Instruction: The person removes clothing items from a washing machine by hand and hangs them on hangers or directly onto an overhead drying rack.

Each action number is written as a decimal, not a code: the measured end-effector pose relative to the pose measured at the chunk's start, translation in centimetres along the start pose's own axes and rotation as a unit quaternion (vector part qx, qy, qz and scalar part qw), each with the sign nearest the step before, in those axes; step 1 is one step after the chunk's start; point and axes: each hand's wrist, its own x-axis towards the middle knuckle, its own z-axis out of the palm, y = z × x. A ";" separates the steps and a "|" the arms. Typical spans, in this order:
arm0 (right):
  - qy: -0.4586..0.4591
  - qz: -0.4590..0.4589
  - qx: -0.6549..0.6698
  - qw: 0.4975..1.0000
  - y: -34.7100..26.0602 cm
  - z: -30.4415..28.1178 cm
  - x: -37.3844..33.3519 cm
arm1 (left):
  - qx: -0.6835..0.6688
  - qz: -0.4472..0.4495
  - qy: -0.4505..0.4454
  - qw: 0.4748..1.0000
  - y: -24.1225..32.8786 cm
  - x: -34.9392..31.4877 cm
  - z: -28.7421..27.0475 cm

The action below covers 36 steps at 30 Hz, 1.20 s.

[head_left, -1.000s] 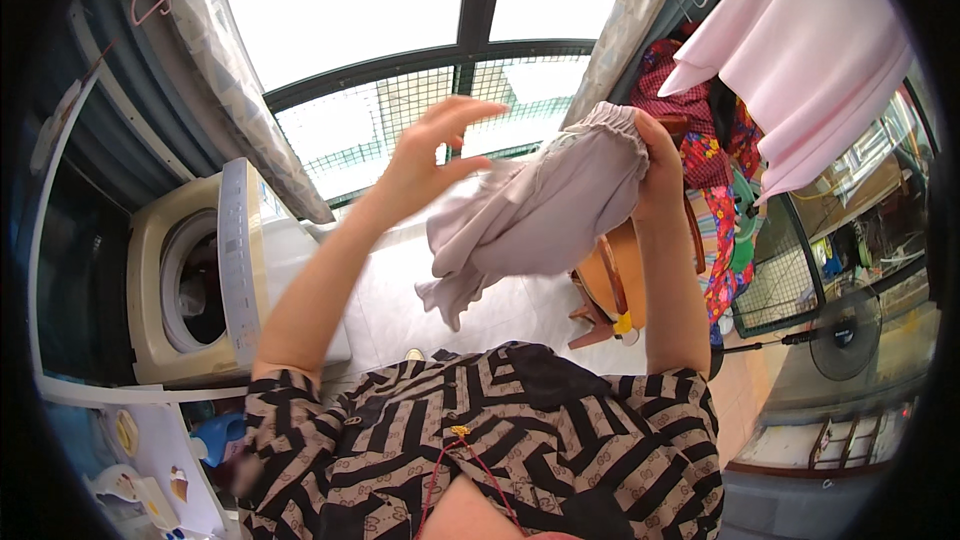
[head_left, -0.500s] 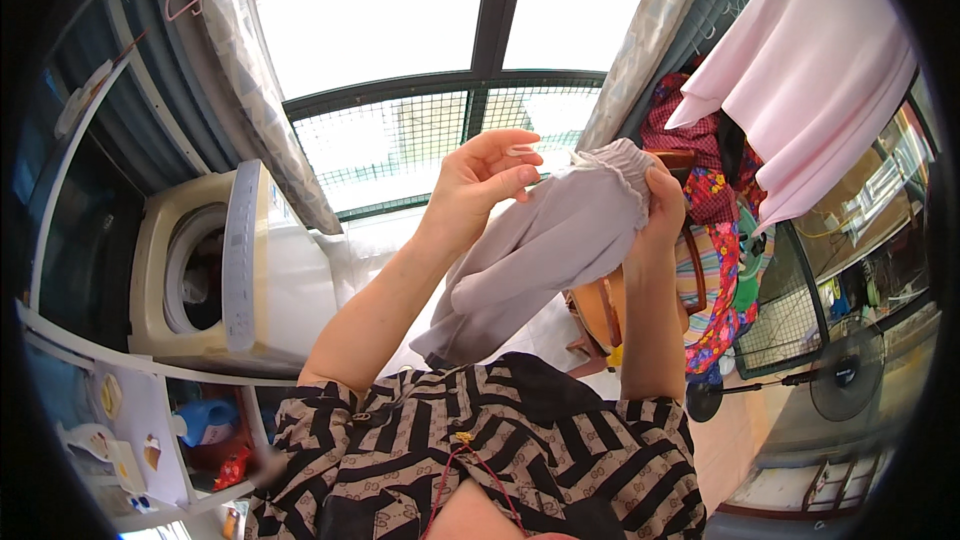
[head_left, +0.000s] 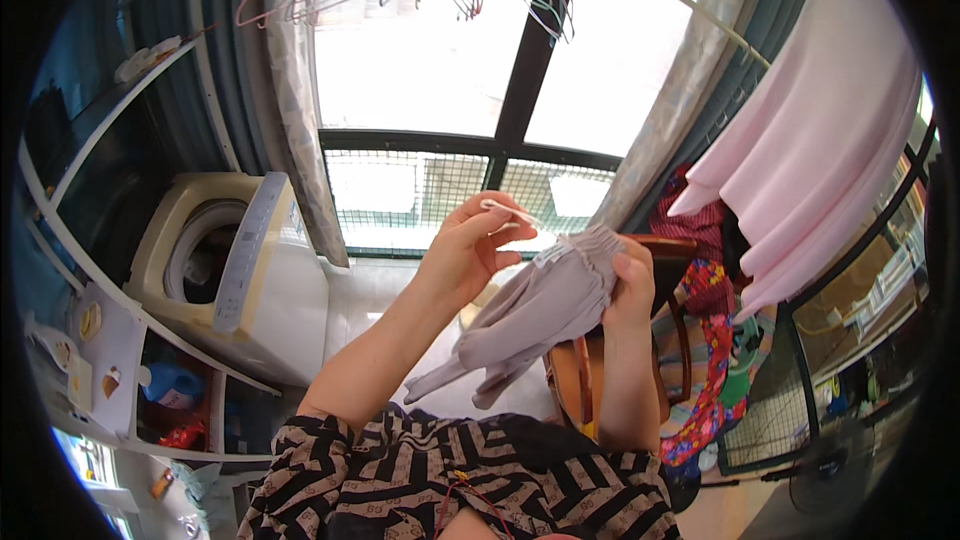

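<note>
Here's the grey garment [head_left: 530, 315], aloft before the chest, slanting from loose ends at lower left up to its gathered waistband [head_left: 592, 252] at right; left hand [head_left: 466, 252] raised, fingers curled, pinching a white cord [head_left: 513, 211]; right hand [head_left: 631, 285] upright, clamped on the waistband's right edge, cloth drooping leftward.

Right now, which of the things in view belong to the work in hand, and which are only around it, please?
In the work:
left hand, holding white cord
right hand, gripping grey garment by its gathered edge

Only around:
washing machine, standing open
pink cloth, hanging
chair
blue bottle
</note>
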 end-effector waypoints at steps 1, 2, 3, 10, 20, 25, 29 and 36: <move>-0.009 0.001 -0.006 1.000 -0.2 0.2 0.0 | -0.028 -0.005 0.001 1.000 0.0 0.0 0.1; -0.016 0.001 -0.009 1.000 -0.1 0.4 0.0 | -0.046 0.000 -0.017 0.999 -0.2 0.0 0.1; -0.023 -0.001 0.003 1.000 0.1 0.4 0.2 | -0.056 0.001 -0.014 0.998 0.0 0.0 0.2; -0.064 -0.056 -0.070 0.994 0.4 2.9 2.3 | -0.088 0.023 -0.074 0.993 3.0 1.1 0.0; -0.092 -0.069 -0.119 0.986 3.7 8.2 8.1 | -0.102 0.071 -0.167 0.978 11.3 1.9 -4.6; -0.092 -0.065 -0.139 0.984 6.3 12.3 10.1 | 0.168 0.098 -0.124 0.973 15.2 2.1 -5.7; -0.161 -0.066 -0.213 0.962 8.2 12.2 11.7 | 0.287 0.114 -0.150 0.939 17.2 2.8 -7.0; -0.249 -0.063 -0.259 0.931 9.6 14.6 13.8 | 0.319 0.141 -0.137 0.927 19.4 3.0 -8.0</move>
